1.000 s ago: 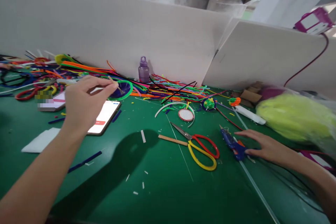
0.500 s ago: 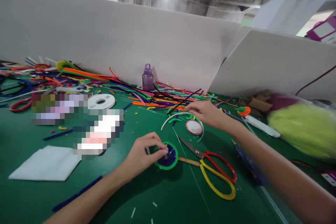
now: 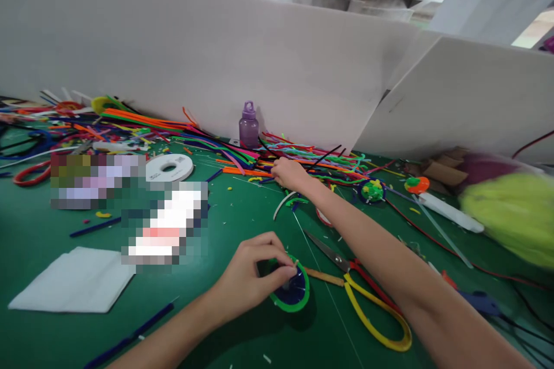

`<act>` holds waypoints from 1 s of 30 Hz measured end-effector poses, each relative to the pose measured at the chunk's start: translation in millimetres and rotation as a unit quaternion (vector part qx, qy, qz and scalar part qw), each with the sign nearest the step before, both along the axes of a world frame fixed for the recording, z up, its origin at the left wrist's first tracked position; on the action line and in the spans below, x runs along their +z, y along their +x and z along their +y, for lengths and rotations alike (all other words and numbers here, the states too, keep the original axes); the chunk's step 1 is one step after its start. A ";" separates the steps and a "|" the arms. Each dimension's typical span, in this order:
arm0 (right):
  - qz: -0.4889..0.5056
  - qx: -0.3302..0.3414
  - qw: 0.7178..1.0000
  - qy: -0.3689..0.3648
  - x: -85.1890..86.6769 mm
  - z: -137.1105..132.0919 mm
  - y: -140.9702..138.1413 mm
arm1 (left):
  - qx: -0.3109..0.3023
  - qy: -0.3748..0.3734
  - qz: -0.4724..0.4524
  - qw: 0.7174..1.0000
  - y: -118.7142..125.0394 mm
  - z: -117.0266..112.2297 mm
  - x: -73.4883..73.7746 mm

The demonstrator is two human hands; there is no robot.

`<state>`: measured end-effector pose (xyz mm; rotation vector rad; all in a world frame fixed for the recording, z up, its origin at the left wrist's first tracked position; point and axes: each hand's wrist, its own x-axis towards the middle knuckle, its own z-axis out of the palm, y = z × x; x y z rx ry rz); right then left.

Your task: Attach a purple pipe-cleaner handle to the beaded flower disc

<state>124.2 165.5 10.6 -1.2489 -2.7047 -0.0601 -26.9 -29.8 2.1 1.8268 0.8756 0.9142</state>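
— So, from the head view, what has the left hand (image 3: 253, 277) got?
— Its fingertips pinch a small round disc (image 3: 298, 294) with a fuzzy green rim and dark blue middle. It's pressed flat to the green mat (image 3: 225, 225), so it can't slide.
— And the right hand (image 3: 289, 173)?
— Stretched well away, fingers curled among the pipe cleaners (image 3: 234, 157), soft wiry stems heaped by the white board (image 3: 216, 69). Whether it grips one, I cannot tell.
— Anything close?
— Scissors (image 3: 348, 268), looped yellow-and-red handles, just beside the disc.

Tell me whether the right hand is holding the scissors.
No, the right hand is far off among the pipe cleaners, while the scissors lie on the table beside the green-rimmed disc pinched by the left hand.
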 end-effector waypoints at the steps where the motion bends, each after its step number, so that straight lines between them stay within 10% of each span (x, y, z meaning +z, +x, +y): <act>1: 0.024 0.001 1.000 0.005 1.4 1.5 1.3 | 0.000 -0.003 -0.001 1.000 0.2 0.4 0.0; 11: 0.375 -0.053 0.917 0.123 81.2 8.7 36.8 | 0.015 -0.027 0.000 1.000 1.1 3.2 -0.5; 16: 0.674 0.050 0.719 0.164 142.9 -35.7 63.5 | -0.006 -0.022 0.018 1.000 1.2 4.0 -2.7; 18: 0.681 0.106 0.700 0.186 165.6 -64.0 71.3 | -0.012 -0.025 0.025 0.999 1.3 4.6 -3.5; 23: 0.537 0.094 0.793 0.273 178.9 -131.7 80.0 | -0.012 -0.032 0.017 0.999 0.3 7.2 -4.2; 26: 0.287 -0.002 0.930 0.230 155.3 -164.3 80.7 | -0.002 -0.049 0.017 0.999 -1.2 8.9 -4.2; 30: 0.066 0.074 0.989 0.107 108.9 -196.4 76.9 | -0.003 -0.055 0.025 0.998 -2.6 8.1 -2.3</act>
